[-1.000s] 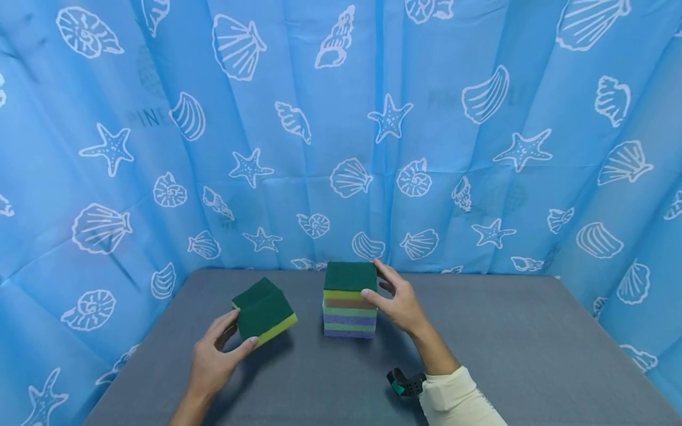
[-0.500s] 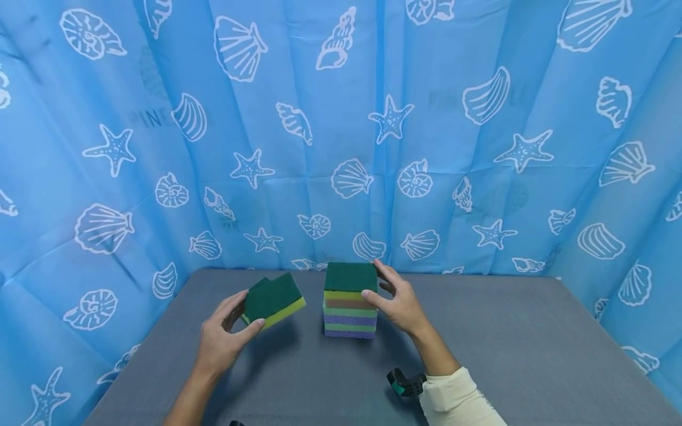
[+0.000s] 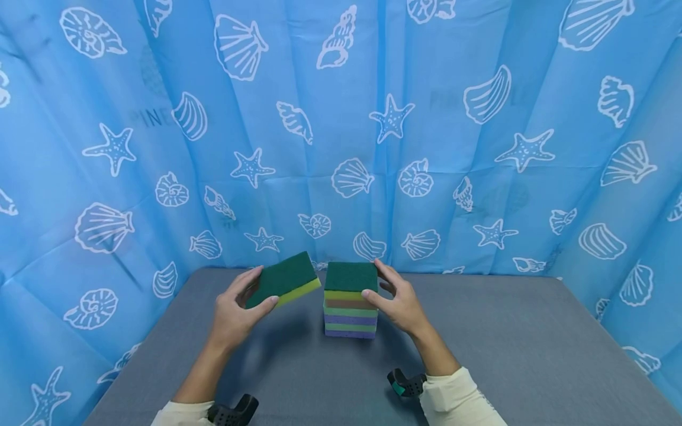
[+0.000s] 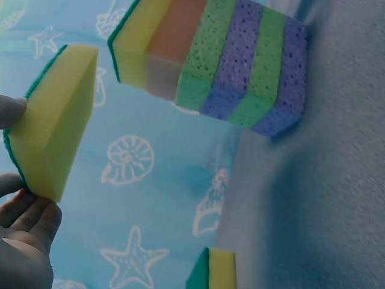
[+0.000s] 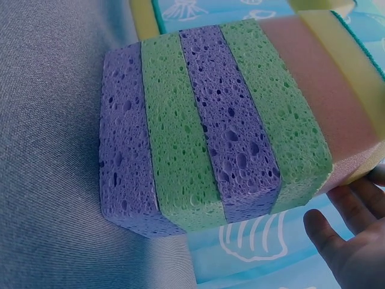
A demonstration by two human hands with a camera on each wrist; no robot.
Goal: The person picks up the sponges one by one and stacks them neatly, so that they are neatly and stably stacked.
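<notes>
1. Pinched between your left hand (image 3: 234,313)'s thumb and fingers is a rectangular yellow foam sponge with a dark green scouring top (image 3: 285,279); it is lifted off the grey cloth-covered table (image 3: 506,349) and tilted, its far end higher.
2. Your right hand (image 3: 399,302) rests its thumb and straightish fingers lightly against the right side of the stack of sponges in purple, green, pink and yellow layers (image 3: 350,307); it steadies the stack rather than clasping it.
3. You look to be mid-carry, bringing the held sponge towards the stack's green top. The next move calls for levelling it, lining its edges up over the top and lowering it gently so the stack stays square.
4. Compared with a second ago, the held sponge has risen and travelled right and farther away, now just beside the stack's top left edge. A second green-topped sponge (image 4: 212,271) remains behind on the table; your right hand has not shifted.
5. Farthest back hangs a blue curtain printed with white shells and starfish (image 3: 341,130).
</notes>
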